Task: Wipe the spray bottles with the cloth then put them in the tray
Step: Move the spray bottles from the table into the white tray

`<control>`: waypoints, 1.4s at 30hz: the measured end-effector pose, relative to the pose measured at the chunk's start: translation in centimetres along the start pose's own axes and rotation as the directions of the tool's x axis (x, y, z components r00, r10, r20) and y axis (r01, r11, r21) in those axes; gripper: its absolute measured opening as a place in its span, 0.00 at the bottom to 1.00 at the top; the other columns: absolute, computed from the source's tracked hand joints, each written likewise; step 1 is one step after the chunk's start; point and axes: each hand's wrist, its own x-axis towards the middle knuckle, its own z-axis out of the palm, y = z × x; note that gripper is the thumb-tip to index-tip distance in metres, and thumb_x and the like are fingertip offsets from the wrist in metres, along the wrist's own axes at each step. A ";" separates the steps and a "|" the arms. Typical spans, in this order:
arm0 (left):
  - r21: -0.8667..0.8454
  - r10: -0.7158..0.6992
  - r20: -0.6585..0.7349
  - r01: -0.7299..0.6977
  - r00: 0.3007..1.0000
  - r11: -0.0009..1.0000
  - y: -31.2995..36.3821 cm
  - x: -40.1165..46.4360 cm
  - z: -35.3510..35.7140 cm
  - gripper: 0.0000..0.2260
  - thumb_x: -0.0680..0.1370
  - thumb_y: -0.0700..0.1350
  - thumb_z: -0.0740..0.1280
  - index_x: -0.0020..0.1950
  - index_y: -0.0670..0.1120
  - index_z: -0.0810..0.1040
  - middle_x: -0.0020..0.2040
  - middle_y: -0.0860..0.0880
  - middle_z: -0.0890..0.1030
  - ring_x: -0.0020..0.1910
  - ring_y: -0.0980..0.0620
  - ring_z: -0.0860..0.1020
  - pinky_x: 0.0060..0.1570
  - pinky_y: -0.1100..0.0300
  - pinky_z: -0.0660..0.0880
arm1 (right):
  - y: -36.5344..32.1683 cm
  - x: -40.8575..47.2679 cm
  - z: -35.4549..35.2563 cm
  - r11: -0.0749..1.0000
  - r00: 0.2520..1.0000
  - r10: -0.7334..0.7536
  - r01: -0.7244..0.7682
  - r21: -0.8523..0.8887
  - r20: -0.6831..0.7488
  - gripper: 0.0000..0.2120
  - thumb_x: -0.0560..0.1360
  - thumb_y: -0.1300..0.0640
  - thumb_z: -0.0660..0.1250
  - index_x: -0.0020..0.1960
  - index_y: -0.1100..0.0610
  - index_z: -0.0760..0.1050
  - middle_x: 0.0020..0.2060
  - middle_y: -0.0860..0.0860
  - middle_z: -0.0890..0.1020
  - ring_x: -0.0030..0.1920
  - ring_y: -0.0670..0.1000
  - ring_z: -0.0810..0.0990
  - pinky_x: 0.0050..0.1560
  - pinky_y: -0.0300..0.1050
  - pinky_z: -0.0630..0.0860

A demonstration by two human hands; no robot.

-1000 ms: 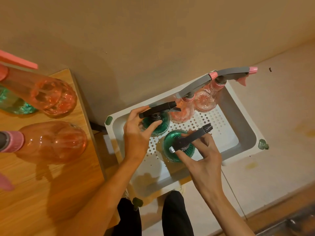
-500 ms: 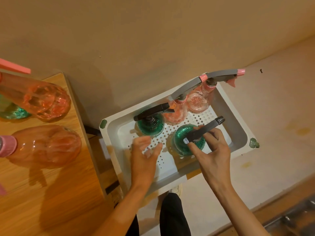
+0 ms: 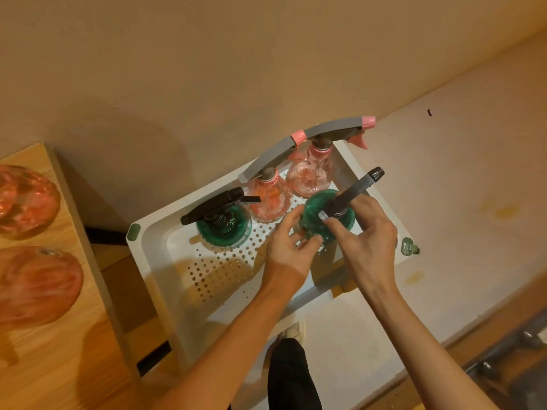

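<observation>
At the left edge of the frame two pink bottles [image 3: 28,202] lie on your wooden bench [image 3: 59,350], only partly in view; right of the bench stands the white perforated tray [image 3: 154,261], below centre. In the tray's upper left a green spray bottle with a black trigger head [image 3: 223,229] stands upright; just right of it, along the tray's far side, two pink spray bottles with grey heads [image 3: 310,173] stand side by side, touching or nearly so. Your left hand [image 3: 288,250] reaches in from the lower middle of the frame; its fingers [image 3: 291,220] curl against the left flank of a second green spray bottle [image 3: 315,211], over the tray's right half. Your right hand [image 3: 367,232] grips that same bottle at its neck, just below the black trigger head, fingers wrapped round it; the bottle tilts, nozzle toward the upper right. Whether its base touches the tray floor you cannot tell.
</observation>
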 end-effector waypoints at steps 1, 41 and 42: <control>-0.004 0.008 0.006 -0.008 1.000 1.000 0.1 0.1 0.2 0.25 0.77 0.31 0.70 0.69 0.51 0.73 0.70 0.45 0.76 0.57 0.55 0.80 0.48 0.74 0.76 | 0.1 0.2 -0.1 1.000 1.000 0.005 -0.005 0.000 0.003 0.13 0.72 0.60 0.76 0.57 0.57 0.84 0.55 0.45 0.79 0.53 0.30 0.74 0.54 0.19 0.65; 0.381 0.312 -0.004 -0.287 0.950 0.879 11.1 -17.0 -14.8 0.15 0.81 0.53 0.65 0.66 0.65 0.76 0.65 0.73 0.74 0.64 0.76 0.70 0.58 0.79 0.67 | -13.2 -10.6 4.8 0.951 0.978 -0.134 0.081 0.298 0.163 0.16 0.75 0.63 0.74 0.60 0.52 0.78 0.59 0.45 0.79 0.62 0.41 0.76 0.61 0.30 0.70; 0.399 0.340 -0.011 -0.308 0.940 0.864 11.4 -17.9 -15.9 0.15 0.81 0.54 0.65 0.67 0.62 0.77 0.65 0.71 0.75 0.66 0.73 0.71 0.60 0.77 0.67 | -14.6 -10.9 5.8 0.940 0.964 -0.182 0.113 0.321 0.195 0.16 0.74 0.60 0.74 0.60 0.52 0.78 0.59 0.46 0.80 0.62 0.42 0.76 0.61 0.29 0.69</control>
